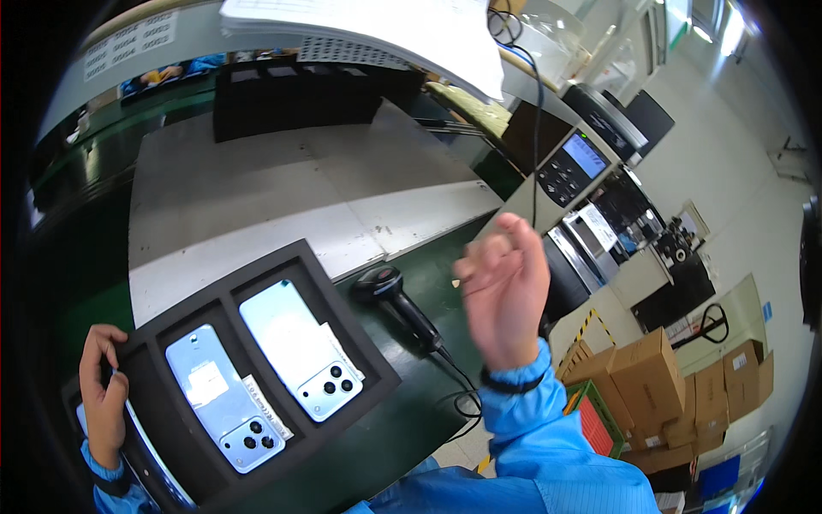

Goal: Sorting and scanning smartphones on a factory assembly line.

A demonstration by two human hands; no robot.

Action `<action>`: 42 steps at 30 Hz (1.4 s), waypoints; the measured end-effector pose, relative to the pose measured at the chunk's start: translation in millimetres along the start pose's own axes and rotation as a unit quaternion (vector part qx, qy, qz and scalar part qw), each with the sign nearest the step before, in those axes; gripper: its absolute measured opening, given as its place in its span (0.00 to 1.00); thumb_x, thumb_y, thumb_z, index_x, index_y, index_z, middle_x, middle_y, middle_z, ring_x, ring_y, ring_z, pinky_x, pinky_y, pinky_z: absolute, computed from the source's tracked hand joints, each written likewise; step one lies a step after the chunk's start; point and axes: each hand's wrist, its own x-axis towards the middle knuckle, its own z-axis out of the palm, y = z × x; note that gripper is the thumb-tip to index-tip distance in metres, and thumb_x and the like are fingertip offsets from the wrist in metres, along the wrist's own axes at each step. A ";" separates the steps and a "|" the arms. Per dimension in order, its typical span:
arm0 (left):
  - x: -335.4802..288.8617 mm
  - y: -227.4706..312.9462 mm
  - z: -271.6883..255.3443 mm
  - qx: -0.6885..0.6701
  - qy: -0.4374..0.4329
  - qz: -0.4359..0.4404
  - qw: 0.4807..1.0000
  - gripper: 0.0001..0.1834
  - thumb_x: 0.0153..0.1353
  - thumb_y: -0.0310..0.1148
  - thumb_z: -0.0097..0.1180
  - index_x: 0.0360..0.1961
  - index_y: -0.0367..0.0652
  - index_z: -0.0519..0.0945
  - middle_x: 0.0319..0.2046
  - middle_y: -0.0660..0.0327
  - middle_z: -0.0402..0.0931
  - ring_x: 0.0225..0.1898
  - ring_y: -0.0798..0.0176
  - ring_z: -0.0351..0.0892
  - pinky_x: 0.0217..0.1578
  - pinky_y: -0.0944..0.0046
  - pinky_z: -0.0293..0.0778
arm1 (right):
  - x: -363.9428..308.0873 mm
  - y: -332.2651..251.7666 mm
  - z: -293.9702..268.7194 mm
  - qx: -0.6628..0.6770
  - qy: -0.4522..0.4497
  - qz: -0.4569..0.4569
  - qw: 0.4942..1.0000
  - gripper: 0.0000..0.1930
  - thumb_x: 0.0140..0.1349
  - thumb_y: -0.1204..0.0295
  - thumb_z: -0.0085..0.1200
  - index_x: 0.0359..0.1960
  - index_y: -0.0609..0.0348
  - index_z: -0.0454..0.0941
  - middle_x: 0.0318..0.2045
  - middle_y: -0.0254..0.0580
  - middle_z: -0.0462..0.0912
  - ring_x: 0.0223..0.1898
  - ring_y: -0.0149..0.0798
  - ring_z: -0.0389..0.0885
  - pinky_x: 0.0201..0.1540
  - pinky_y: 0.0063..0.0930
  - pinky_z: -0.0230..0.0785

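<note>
A dark foam tray [224,295] lies slanted at the lower left of the bench. Two light-blue phones rest in its slots, camera side up: a middle phone [224,411] with a white label on its back, and a right phone [287,334]. Each has a white strip along its right side. In the leftmost slot a third phone [154,458] is partly hidden by my left hand [104,390], whose fingers are bent at the tray's far left edge, thumb close to them; what they pinch is unclear. My right hand [505,287] is raised right of the tray, fingers curled, slightly blurred, holding nothing visible.
A black handheld barcode scanner [398,304] with a cable lies between tray and right hand. Behind is a grey metal platform [282,188]. A device with a lit screen [585,156] stands far right. Cardboard boxes [646,377] and a green crate [599,415] are lower right.
</note>
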 end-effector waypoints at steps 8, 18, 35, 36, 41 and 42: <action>1.2 2.6 4.3 0.016 0.012 0.015 1.000 0.12 0.43 0.32 0.45 0.30 0.40 0.61 0.40 0.52 0.64 0.44 0.58 0.62 0.54 0.66 0.55 | 70.0 -60.9 -148.2 -0.228 0.338 -0.110 0.906 0.20 0.68 0.53 0.54 0.48 0.56 0.76 0.28 0.34 0.76 0.19 0.23 0.68 0.22 0.19 0.63; 6.2 8.6 4.7 -0.021 0.009 0.012 1.000 0.11 0.43 0.29 0.43 0.29 0.40 0.60 0.39 0.53 0.64 0.41 0.60 0.61 0.51 0.69 0.56 | 70.6 -66.6 -186.0 -0.301 0.343 -0.123 0.882 0.13 0.68 0.66 0.51 0.34 0.64 0.81 0.14 0.29 0.72 0.13 0.24 0.67 0.13 0.22 0.55; 6.5 2.0 -3.1 -0.063 -0.026 0.071 0.995 0.08 0.47 0.23 0.48 0.28 0.42 0.63 0.44 0.54 0.72 0.47 0.59 0.69 0.55 0.64 0.63 | -93.4 84.5 158.5 -0.368 -0.618 0.442 0.536 0.16 0.71 0.63 0.49 0.38 0.62 0.83 0.20 0.33 0.80 0.16 0.24 0.74 0.20 0.19 0.66; 7.3 2.5 -2.9 -0.060 -0.026 0.074 0.995 0.08 0.47 0.24 0.48 0.29 0.42 0.64 0.43 0.54 0.72 0.46 0.60 0.69 0.55 0.63 0.63 | -100.1 96.8 161.5 -0.352 -0.646 0.418 0.532 0.16 0.71 0.62 0.49 0.37 0.63 0.83 0.18 0.34 0.80 0.15 0.24 0.74 0.20 0.20 0.67; -3.9 10.4 1.5 0.070 -0.012 0.081 0.994 0.09 0.51 0.27 0.53 0.31 0.40 0.68 0.44 0.52 0.73 0.49 0.52 0.72 0.56 0.60 0.64 | -104.6 89.9 145.7 -0.459 -0.618 0.134 0.624 0.22 0.66 0.57 0.59 0.23 0.65 0.81 0.17 0.37 0.79 0.18 0.29 0.73 0.24 0.26 0.67; -8.5 9.6 1.2 0.145 -0.015 0.072 0.987 0.10 0.52 0.29 0.56 0.34 0.39 0.70 0.45 0.51 0.73 0.50 0.49 0.72 0.57 0.59 0.65 | -103.1 86.5 132.9 -0.412 -0.541 0.116 0.724 0.20 0.64 0.60 0.61 0.23 0.66 0.80 0.16 0.38 0.78 0.19 0.28 0.71 0.24 0.26 0.66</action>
